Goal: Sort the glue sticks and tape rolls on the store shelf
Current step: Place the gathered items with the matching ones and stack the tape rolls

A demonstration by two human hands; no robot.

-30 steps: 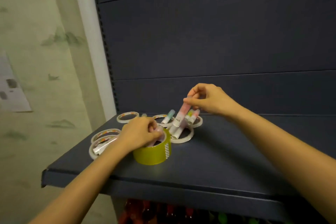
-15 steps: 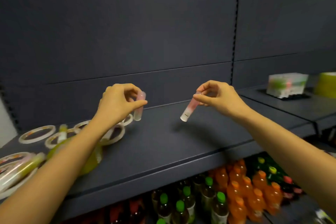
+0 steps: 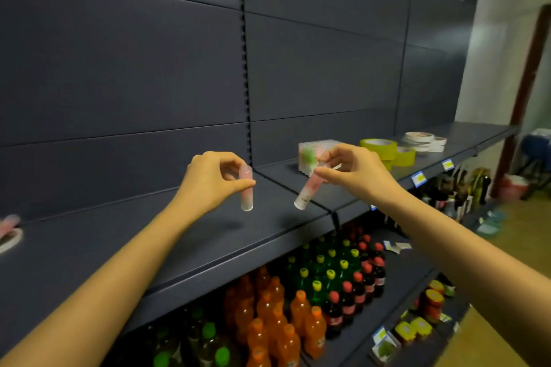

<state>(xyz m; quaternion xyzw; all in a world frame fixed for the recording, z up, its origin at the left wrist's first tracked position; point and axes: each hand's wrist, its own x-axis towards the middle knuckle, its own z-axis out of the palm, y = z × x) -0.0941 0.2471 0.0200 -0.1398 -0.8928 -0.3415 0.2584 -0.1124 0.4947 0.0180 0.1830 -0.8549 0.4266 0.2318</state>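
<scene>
The left hand (image 3: 213,180) pinches a pink-to-clear glue stick (image 3: 247,194) by its upper half and holds it upright. The right hand (image 3: 354,171) pinches a second glue stick (image 3: 306,192) at its top, tilted. Both hang clear above the shelf (image 3: 149,235), a light carrying grip that probably suits taking them right to the wrapped bundle of glue sticks (image 3: 308,155). Farther right, the yellow tape rolls (image 3: 378,146) and white tape rolls (image 3: 420,138) sit grouped. Print on the tilted stick and the blue shelf tags (image 3: 419,178) is too small to read.

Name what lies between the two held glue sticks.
Nothing: the head view shows only bare shelf between the left glue stick and the right glue stick.
</scene>
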